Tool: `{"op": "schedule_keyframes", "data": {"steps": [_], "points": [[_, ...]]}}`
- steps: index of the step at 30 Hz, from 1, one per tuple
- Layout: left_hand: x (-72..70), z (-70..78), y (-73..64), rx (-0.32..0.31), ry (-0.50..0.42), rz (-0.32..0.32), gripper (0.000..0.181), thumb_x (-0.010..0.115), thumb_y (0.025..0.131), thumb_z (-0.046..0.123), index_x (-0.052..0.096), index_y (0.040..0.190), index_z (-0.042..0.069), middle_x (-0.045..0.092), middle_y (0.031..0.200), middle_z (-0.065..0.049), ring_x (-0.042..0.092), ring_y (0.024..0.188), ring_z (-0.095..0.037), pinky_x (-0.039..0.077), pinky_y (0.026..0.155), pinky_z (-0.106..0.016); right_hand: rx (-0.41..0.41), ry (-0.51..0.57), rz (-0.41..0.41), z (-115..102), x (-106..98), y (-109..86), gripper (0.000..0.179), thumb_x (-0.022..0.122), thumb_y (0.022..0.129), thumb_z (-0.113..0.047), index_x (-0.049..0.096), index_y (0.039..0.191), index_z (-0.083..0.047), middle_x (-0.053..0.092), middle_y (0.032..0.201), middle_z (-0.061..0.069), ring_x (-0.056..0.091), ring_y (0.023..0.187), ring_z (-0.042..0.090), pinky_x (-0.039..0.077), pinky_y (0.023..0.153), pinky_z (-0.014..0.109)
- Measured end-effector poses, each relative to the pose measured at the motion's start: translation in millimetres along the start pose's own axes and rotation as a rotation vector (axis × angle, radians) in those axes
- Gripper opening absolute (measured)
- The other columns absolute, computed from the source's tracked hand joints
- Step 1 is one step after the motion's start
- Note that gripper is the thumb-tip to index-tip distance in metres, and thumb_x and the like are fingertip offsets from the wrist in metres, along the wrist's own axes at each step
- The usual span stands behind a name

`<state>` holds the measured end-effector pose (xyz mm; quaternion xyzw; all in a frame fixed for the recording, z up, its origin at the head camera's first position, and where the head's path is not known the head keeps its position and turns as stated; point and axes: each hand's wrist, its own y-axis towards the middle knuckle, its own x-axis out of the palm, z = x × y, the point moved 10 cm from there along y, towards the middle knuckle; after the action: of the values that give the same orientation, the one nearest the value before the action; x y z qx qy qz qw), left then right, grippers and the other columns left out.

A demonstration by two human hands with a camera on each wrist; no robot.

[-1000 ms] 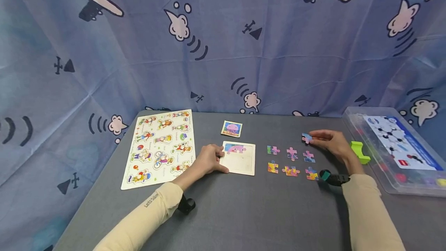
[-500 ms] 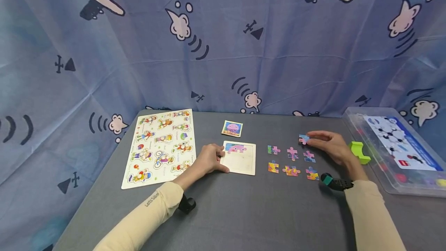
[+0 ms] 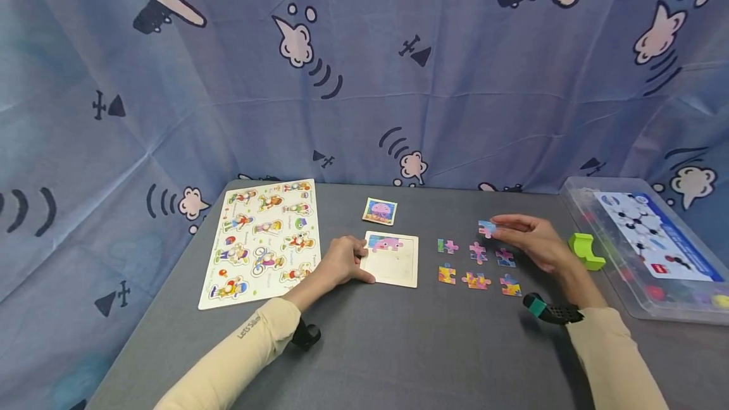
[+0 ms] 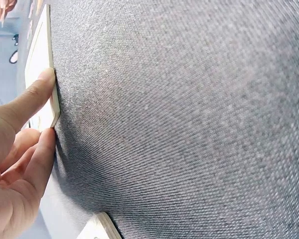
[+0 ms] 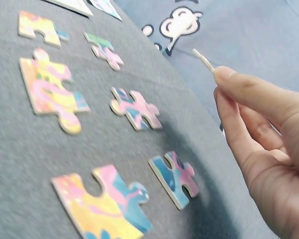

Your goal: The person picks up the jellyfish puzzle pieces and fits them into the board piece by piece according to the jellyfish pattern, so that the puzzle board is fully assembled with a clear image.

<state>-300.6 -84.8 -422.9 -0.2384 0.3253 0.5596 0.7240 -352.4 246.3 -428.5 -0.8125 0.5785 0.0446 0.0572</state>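
Note:
My right hand [image 3: 535, 240] pinches a blue and pink jigsaw puzzle piece [image 3: 486, 228] between thumb and fingertips, above the table. The right wrist view shows that piece [image 5: 203, 60] edge-on, raised over several loose puzzle pieces. With thumb and fingers, my left hand [image 3: 340, 262] holds the near left corner of a pale wooden puzzle frame [image 3: 393, 272]. Joined blue and pink puzzle pieces [image 3: 385, 243] fill the frame's top left part; its other part shows bare wood. Right of the frame, loose pieces lie in two rows, among them a yellow puzzle piece [image 3: 447, 274].
A small jellyfish picture card [image 3: 380, 211] lies behind the frame. To the left is a large board of cartoon figures [image 3: 256, 245]. At right stand a lime-green curved block [image 3: 585, 252] and a clear plastic case [image 3: 615, 258]. A patterned curtain [image 3: 364, 81] hangs behind the table.
My right hand has moved left with the puzzle piece, which now hangs behind the top row of loose pieces. My left hand stays at the frame's corner.

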Motion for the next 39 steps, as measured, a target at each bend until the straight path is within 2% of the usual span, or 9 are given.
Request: {"op": "schedule_keyframes", "data": {"steps": [3, 8, 12, 17, 21, 25, 32, 36, 39], "points": [[1.0, -1.9, 0.3, -0.011, 0.003, 0.000, 0.060, 0.093, 0.057, 0.013, 0.069, 0.108, -0.006, 0.063, 0.123, -0.017, 0.061, 0.099, -0.027, 0.048, 0.077, -0.030, -0.014, 0.028, -0.014, -4, 8, -1.1, 0.032, 0.063, 0.092, -0.006, 0.059, 0.124, -0.004, 0.066, 0.110, -0.015, 0.061, 0.099, 0.002, 0.050, 0.084, 0.022], [2.0, -3.0, 1.0, -0.011, 0.003, 0.000, 0.060, 0.093, 0.057, 0.014, 0.069, 0.109, -0.006, 0.063, 0.123, -0.017, 0.060, 0.104, -0.027, 0.048, 0.078, -0.031, -0.019, 0.053, -0.026, -7, 19, -3.3, 0.030, 0.062, 0.093, -0.004, 0.060, 0.123, -0.005, 0.066, 0.111, -0.013, 0.061, 0.100, 0.003, 0.050, 0.085, 0.023], [1.1, -3.5, 0.7, -0.007, -0.010, 0.003, 0.060, 0.093, 0.058, 0.014, 0.069, 0.109, -0.006, 0.063, 0.123, -0.017, 0.058, 0.112, -0.032, 0.049, 0.082, -0.034, 0.007, 0.079, -0.032, -8, 28, -4.1, 0.028, 0.062, 0.093, -0.005, 0.063, 0.120, -0.010, 0.066, 0.110, -0.013, 0.062, 0.099, 0.004, 0.050, 0.085, 0.023], [0.0, -4.1, -0.5, -0.009, -0.010, 0.004, 0.060, 0.093, 0.058, 0.013, 0.069, 0.109, -0.006, 0.063, 0.123, -0.018, 0.057, 0.112, -0.032, 0.049, 0.084, -0.036, 0.030, 0.176, -0.036, -7, 39, -3.6, 0.026, 0.062, 0.092, -0.002, 0.066, 0.115, -0.011, 0.069, 0.109, -0.009, 0.065, 0.096, 0.006, 0.050, 0.085, 0.026], [-1.1, -0.8, -0.8, 0.014, 0.007, 0.008, 0.060, 0.093, 0.057, 0.014, 0.069, 0.108, -0.007, 0.063, 0.121, -0.018, 0.060, 0.104, -0.028, 0.049, 0.081, -0.033, 0.034, 0.237, -0.034, -5, 45, -3.7, 0.026, 0.062, 0.090, 0.002, 0.068, 0.113, -0.010, 0.070, 0.107, -0.007, 0.065, 0.095, 0.008, 0.051, 0.084, 0.026], [-0.9, 0.8, -0.8, 0.028, 0.007, 0.010, 0.060, 0.093, 0.057, 0.013, 0.069, 0.107, -0.008, 0.063, 0.121, -0.019, 0.061, 0.091, -0.025, 0.048, 0.075, -0.030, 0.032, 0.197, -0.035, -3, 52, -4.1, 0.027, 0.064, 0.089, 0.001, 0.067, 0.114, -0.009, 0.069, 0.106, -0.007, 0.063, 0.097, 0.007, 0.051, 0.083, 0.025], [-1.1, -2.1, -1.1, -0.004, -0.002, 0.013, 0.060, 0.093, 0.057, 0.013, 0.069, 0.108, -0.006, 0.063, 0.122, -0.017, 0.059, 0.106, -0.029, 0.048, 0.081, -0.033, 0.012, 0.157, -0.036, -4, 66, -2.8, 0.030, 0.066, 0.088, 0.001, 0.064, 0.117, -0.006, 0.069, 0.106, -0.008, 0.062, 0.098, 0.007, 0.050, 0.085, 0.026], [-0.4, -3.1, -0.2, -0.005, 0.004, 0.015, 0.059, 0.093, 0.057, 0.013, 0.069, 0.107, -0.006, 0.063, 0.122, -0.017, 0.060, 0.087, -0.022, 0.048, 0.074, -0.028, 0.012, 0.144, -0.022, -5, 71, -1.8, 0.033, 0.067, 0.087, 0.001, 0.062, 0.120, -0.001, 0.069, 0.105, -0.008, 0.063, 0.097, 0.007, 0.051, 0.084, 0.026], [0.8, -3.2, 1.3, 0.003, 0.014, 0.017, 0.060, 0.093, 0.056, 0.014, 0.069, 0.107, -0.006, 0.064, 0.122, -0.017, 0.053, 0.075, -0.015, 0.046, 0.069, -0.025, 0.031, 0.126, -0.007, -3, 73, -1.0, 0.040, 0.068, 0.087, 0.000, 0.057, 0.125, 0.005, 0.068, 0.104, -0.009, 0.063, 0.096, 0.006, 0.051, 0.083, 0.026]]}}
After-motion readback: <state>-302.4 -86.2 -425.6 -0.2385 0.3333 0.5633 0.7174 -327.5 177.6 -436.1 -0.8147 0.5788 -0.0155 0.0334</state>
